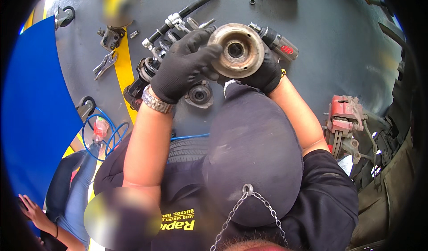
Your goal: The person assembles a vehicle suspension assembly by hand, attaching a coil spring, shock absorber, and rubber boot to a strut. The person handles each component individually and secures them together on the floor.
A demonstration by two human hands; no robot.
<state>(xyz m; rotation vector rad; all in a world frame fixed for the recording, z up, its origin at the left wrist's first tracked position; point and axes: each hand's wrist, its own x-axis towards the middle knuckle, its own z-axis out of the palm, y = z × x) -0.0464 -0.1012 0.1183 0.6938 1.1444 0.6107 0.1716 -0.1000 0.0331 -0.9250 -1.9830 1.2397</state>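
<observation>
Both my gloved hands hold a round, rusty metal spring seat [244,66] with a hole in its centre, raised in front of me. My left hand [183,66] grips its left edge, fingers bent against the rim and face. Behind its lower right side is my right hand [267,74], closed around it with the fingertips hidden. Under my left hand, a strut with a coil spring [159,53] lies on the floor, partly covered. A spring compressor [171,21] is on it. Close to my left wrist sits a round strut mount [199,100].
A cordless-looking power tool [281,45] lies just beyond my right hand. Locking pliers [105,65] are at left, and a red brake caliper [346,110] hangs at right. A blue panel on casters [38,99] and a blue hose [117,135] stand left, near another person's hand [35,213].
</observation>
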